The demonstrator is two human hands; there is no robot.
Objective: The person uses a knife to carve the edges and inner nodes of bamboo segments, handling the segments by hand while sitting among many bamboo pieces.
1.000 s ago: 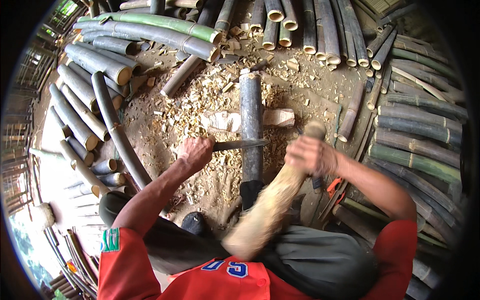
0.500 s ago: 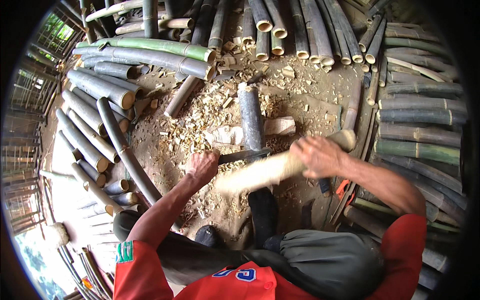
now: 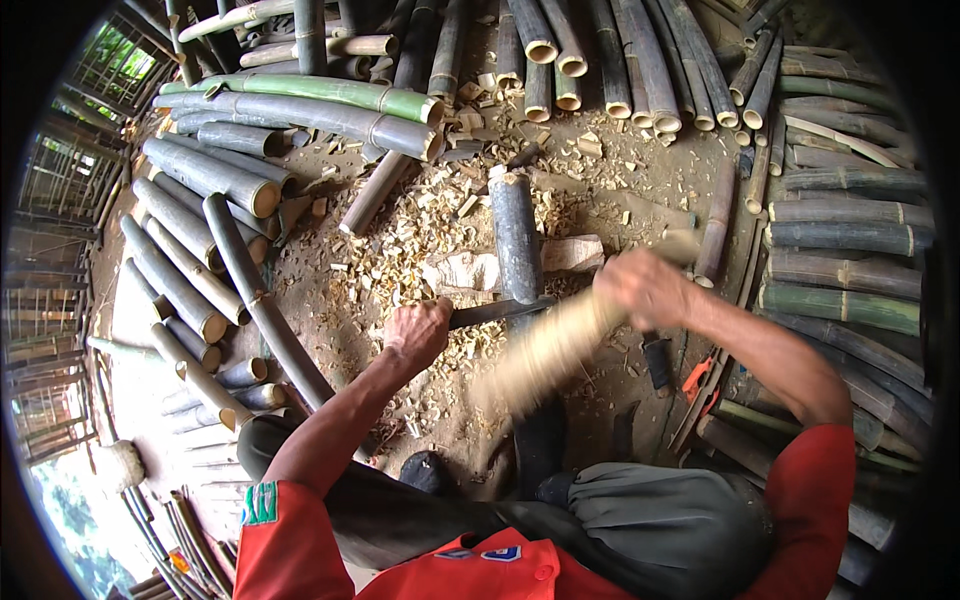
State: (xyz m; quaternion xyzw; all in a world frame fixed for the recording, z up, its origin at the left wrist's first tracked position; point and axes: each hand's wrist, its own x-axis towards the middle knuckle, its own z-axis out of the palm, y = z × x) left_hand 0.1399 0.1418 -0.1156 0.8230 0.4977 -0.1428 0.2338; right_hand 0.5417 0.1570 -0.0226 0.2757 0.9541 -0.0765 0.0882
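My left hand (image 3: 418, 330) is closed round the handle end of a machete (image 3: 490, 314), whose dark blade points right. The blade lies against the near end of a short, dark bamboo piece (image 3: 515, 240). That piece leans across a pale, chipped wood block (image 3: 470, 271) on the ground. My right hand (image 3: 645, 288) grips a thick wooden club (image 3: 550, 350), smeared by motion. The club slants down to the left, close to the blade and above my feet. Whether it touches the blade cannot be made out.
Pale wood chips (image 3: 400, 255) cover the ground around the block. Cut bamboo poles (image 3: 215, 180) lie at the left, more poles (image 3: 640, 60) at the far side, and a stack (image 3: 845, 235) at the right. A dark-handled tool (image 3: 657, 365) and an orange object (image 3: 697, 378) lie right of my feet.
The club has swung to a steeper slant, and my right hand has risen slightly away from me. My left hand keeps the machete at the bamboo's near end. The whole view has shifted a little.
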